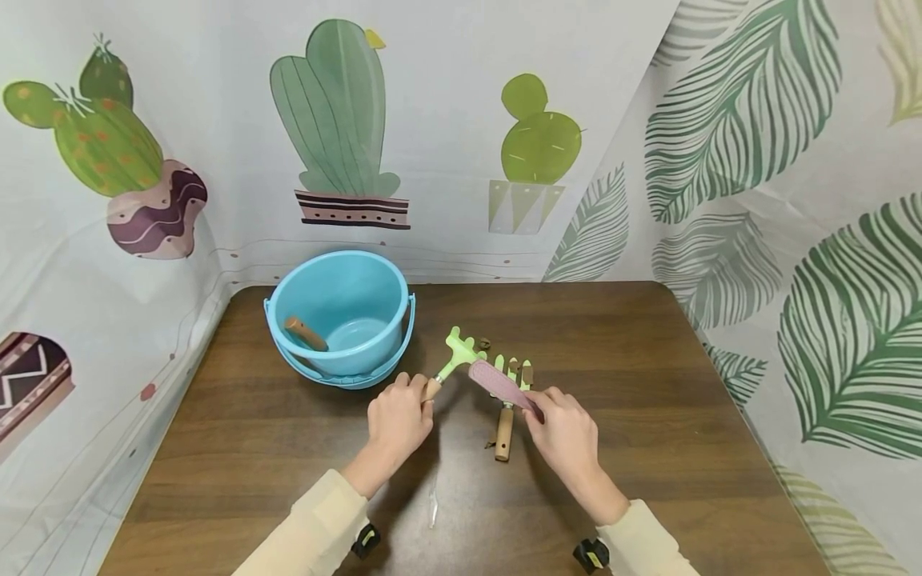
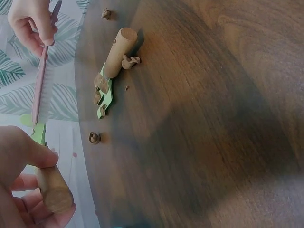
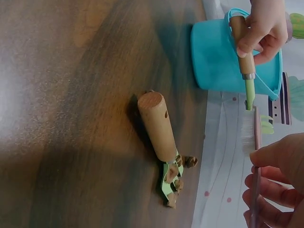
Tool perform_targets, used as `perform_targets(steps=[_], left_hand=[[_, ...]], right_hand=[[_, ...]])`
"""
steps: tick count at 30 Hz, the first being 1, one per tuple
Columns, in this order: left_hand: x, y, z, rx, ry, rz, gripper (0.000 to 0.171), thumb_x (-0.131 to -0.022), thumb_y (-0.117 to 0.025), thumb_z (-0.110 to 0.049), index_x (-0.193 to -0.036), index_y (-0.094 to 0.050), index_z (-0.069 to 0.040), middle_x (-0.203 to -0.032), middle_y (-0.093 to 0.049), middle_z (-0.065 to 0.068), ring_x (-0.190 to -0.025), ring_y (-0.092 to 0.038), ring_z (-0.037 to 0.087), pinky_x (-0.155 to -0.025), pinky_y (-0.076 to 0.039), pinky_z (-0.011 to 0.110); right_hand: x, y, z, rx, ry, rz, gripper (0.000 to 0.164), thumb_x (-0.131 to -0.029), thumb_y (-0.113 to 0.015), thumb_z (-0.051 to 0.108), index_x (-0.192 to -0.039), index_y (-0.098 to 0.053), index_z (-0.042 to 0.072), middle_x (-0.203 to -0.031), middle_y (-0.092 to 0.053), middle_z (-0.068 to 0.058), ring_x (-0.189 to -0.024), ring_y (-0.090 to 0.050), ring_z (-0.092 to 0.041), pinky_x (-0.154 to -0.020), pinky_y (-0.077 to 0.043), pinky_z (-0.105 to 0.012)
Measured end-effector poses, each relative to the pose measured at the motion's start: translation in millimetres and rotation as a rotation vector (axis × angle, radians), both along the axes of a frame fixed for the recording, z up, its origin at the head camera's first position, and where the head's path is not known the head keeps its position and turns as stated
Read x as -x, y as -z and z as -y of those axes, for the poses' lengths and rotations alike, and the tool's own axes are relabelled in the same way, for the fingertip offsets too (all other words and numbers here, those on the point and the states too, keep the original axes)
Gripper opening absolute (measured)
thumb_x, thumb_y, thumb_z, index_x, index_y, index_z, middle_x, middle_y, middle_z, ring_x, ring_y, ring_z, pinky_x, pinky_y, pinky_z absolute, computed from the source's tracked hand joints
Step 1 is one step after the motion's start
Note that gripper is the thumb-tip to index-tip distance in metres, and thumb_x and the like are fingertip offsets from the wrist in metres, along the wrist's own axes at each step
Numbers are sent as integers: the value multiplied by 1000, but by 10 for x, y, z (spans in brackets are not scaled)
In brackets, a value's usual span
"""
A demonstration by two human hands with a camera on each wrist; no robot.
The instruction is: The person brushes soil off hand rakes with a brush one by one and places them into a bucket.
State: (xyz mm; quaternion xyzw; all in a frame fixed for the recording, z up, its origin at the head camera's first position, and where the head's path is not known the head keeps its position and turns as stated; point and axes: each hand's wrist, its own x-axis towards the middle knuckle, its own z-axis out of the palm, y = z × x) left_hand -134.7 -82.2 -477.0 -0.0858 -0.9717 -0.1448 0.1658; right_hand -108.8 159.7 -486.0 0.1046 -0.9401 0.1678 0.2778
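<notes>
My left hand point(image 1: 399, 412) grips the wooden handle of a small hand rake point(image 1: 459, 350) with a light green head, held above the table. My right hand point(image 1: 565, 428) holds a slim pink brush point(image 1: 499, 382) by its darker end. White bristles point(image 3: 248, 135) show in the right wrist view. The brush's far end is right at the rake's head; whether they touch I cannot tell. Below the brush, a green garden fork point(image 1: 504, 436) with a wooden handle lies on the table. Brown crumbly clumps point(image 3: 172, 173) cling to its tines.
At the back left of the brown table point(image 1: 648, 448) stands a light blue bucket point(image 1: 346, 364), its handle lowered. A wooden tool handle point(image 1: 306, 333) leans inside. Loose brown clumps point(image 2: 94, 137) lie around the fork. Printed cloth point(image 1: 446, 120) hangs behind.
</notes>
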Motion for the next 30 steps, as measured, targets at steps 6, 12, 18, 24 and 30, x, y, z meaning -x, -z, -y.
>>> perform_targets(steps=[6,12,18,24,30], left_hand=[[-6,1,20,-22,-15,37,20,-69,-73,-20,-85,-62,-13,-67,-47,2,-58,-59,28,-43,-41,39],[-9,13,59,-74,-33,95,20,-72,-69,-22,-90,-63,-15,-70,-49,1,-60,-59,30,-45,-41,40],[-13,30,86,-123,-20,140,21,-75,-68,-21,-95,-63,-17,-73,-51,0,-61,-59,30,-46,-41,39],[-12,61,100,-218,-2,212,21,-77,-67,-21,-98,-64,-19,-74,-52,-4,-61,-58,23,-48,-41,35],[-4,101,109,-350,20,308,18,-80,-66,-22,-98,-64,-24,-78,-55,-9,-67,-57,14,-55,-42,31]], right_hand=[[-18,11,-43,0,1,-4,22,-68,-77,14,-90,-72,15,-73,-62,2,-59,-55,-17,-46,-43,-32],[-26,7,-103,21,25,15,23,-69,-77,15,-91,-72,16,-76,-64,2,-62,-57,-19,-47,-45,-35],[-24,20,-134,49,37,37,24,-68,-78,14,-91,-72,17,-78,-65,1,-64,-59,-20,-49,-46,-38],[-17,32,-151,89,44,65,24,-69,-77,13,-92,-72,18,-81,-66,1,-66,-59,-21,-51,-47,-39],[-1,15,-163,117,47,64,25,-69,-77,11,-92,-71,17,-82,-66,1,-69,-60,-21,-52,-48,-40]])
